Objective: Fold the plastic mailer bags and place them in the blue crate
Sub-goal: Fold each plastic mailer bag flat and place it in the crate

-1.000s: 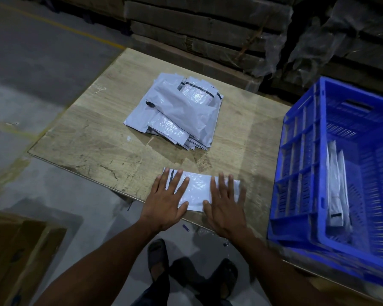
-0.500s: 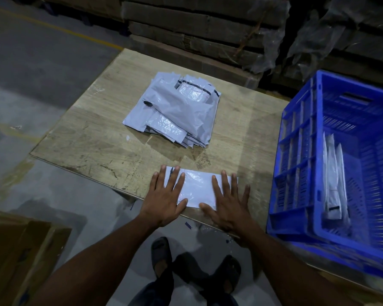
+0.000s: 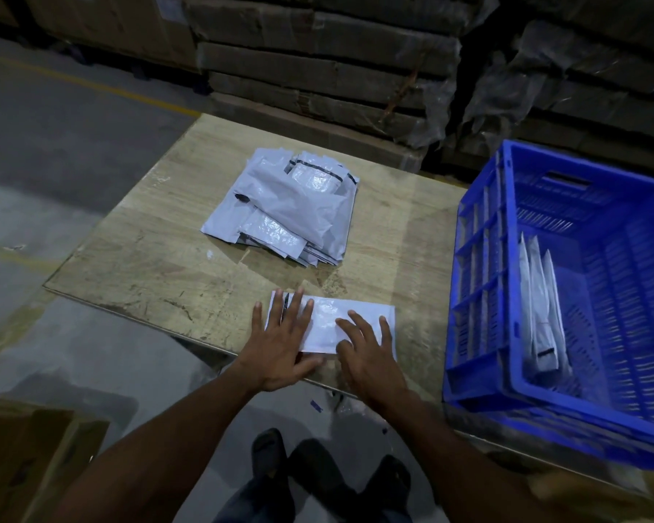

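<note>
- Since a second ago, both hands have drawn back toward the near edge of the worktop (image 3: 136,258); earlier they lay further up the folded mailer, and the right hand now slants in from the right with its thumb side at the near edge.
- Head view, left hand (image 3: 278,343): its fingers (image 3: 278,303) are spread wide and flat, palm down, pressing the left end of the folded mailer (image 3: 331,326); the thumb reaches along the near edge. It grips nothing.
- Head view, right hand (image 3: 370,358): also splayed and flat, covering the near right part of the mailer, holding nothing closed.
- Head view, the mailer: it lies at the near edge of the worktop, long axis running left to right, across the line of both forearms. Its far edge and right end show clear of the hands.
- Head view, the blue crate (image 3: 480,296): it sits to the right of the mailer, well apart from it, so the right hand is the nearer one for the carry. A few folded mailers (image 3: 540,311) already stand on edge against its left wall.
- Head view, the unfolded stack (image 3: 291,209): it rests further back on the worktop, untouched by either hand.
- My judgement: the fold is being pressed flat, and the lift toward the crate comes next.
</note>
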`<state>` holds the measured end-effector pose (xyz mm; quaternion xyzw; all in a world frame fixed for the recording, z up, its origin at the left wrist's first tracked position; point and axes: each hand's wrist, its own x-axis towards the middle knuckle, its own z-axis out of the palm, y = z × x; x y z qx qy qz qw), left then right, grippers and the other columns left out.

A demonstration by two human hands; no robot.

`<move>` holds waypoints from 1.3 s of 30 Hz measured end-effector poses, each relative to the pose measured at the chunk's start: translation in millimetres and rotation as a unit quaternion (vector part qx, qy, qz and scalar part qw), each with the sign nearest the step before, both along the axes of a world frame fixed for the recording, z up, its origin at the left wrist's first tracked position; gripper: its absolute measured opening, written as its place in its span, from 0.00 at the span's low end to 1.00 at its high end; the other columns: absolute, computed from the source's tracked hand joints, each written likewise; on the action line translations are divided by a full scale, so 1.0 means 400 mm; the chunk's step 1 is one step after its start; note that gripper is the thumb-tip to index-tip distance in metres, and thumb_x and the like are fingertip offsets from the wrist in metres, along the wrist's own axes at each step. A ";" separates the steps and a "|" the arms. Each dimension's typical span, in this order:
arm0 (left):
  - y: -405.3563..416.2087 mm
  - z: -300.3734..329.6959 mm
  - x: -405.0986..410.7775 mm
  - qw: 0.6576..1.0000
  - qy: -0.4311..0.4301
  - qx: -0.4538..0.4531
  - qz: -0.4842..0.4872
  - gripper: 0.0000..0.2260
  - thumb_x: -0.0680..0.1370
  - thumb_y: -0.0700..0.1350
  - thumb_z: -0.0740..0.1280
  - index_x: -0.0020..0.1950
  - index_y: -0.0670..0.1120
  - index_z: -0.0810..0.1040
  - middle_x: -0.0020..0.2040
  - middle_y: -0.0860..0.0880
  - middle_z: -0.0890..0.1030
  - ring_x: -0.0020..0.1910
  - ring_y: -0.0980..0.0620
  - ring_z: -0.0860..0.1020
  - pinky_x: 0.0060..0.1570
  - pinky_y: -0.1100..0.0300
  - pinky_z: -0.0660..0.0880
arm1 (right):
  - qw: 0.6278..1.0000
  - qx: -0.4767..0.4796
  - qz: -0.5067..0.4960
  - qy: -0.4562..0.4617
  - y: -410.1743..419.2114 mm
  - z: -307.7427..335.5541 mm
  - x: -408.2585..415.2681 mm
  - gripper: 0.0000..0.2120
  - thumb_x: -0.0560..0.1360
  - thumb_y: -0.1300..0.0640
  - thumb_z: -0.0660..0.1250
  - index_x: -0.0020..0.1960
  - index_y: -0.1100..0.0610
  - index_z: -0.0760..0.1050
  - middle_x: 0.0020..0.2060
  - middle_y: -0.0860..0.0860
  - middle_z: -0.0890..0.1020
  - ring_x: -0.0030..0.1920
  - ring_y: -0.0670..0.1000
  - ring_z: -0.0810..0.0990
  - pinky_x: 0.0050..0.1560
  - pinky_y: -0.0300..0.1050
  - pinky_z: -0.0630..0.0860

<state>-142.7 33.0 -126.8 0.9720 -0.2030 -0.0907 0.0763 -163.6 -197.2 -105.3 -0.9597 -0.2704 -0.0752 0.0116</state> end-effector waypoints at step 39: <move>-0.356 0.017 0.105 0.998 0.038 -0.029 -0.031 0.37 0.79 0.65 0.47 0.84 0.45 0.56 0.83 0.40 0.58 0.81 0.35 0.55 0.75 0.30 0.55 | 0.964 0.190 -0.106 -0.155 -0.457 0.658 0.218 0.15 0.72 0.67 0.69 0.58 0.61 0.82 0.57 0.57 0.85 0.52 0.58 0.86 0.55 0.59 0.81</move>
